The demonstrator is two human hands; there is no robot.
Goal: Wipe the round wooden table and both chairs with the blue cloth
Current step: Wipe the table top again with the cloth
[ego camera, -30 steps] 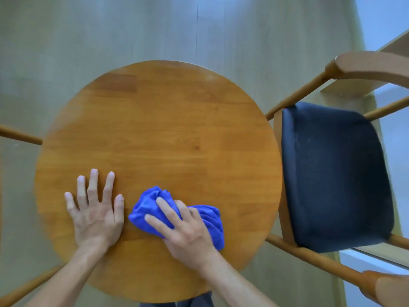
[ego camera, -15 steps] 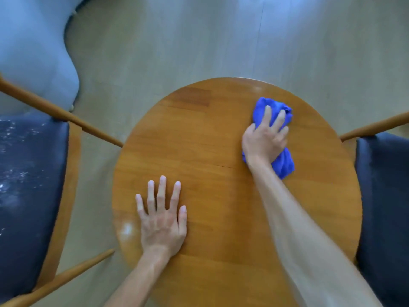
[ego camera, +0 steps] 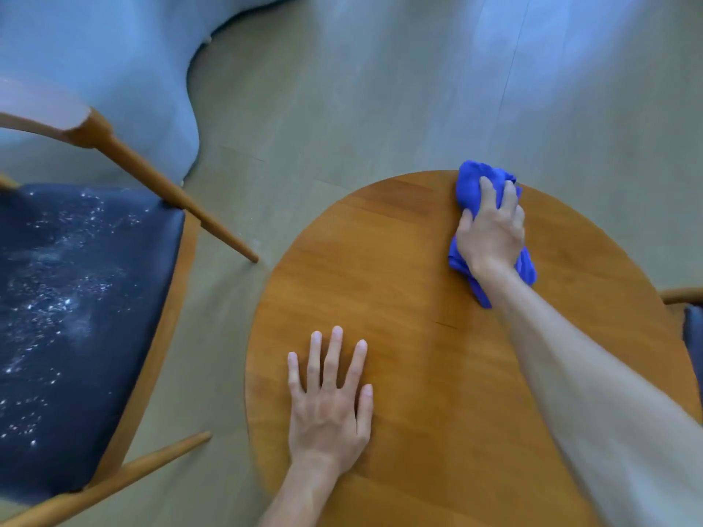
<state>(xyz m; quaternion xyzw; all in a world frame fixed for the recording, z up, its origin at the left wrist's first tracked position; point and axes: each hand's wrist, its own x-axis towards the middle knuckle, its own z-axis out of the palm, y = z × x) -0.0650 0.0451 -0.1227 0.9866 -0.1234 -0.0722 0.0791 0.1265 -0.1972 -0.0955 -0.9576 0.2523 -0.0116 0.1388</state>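
The round wooden table (ego camera: pixel 399 283) fills the lower right. My right hand (ego camera: pixel 490 230) reaches to its far edge and grips the bunched blue cloth (ego camera: pixel 471 180), fingers curled over it, pressing it on the wood. My left hand (ego camera: pixel 331 405) lies flat on the near left part of the table, fingers spread. The left chair (ego camera: pixel 125 321) has a dark seat (ego camera: pixel 68 298) speckled with white crumbs or dust. Only a sliver of the right chair (ego camera: pixel 688 302) shows at the right edge.
Pale wood-look floor (ego camera: pixel 342 89) lies beyond the table. A light blue-grey rounded furniture piece or fabric (ego camera: pixel 114 51) stands at the top left behind the left chair. The chair's wooden leg (ego camera: pixel 213 226) slants close to the table's left edge.
My right hand slid the cloth from the near middle of the table out to the far edge. The view swung left, bringing the dusty left chair in. My left hand stayed flat.
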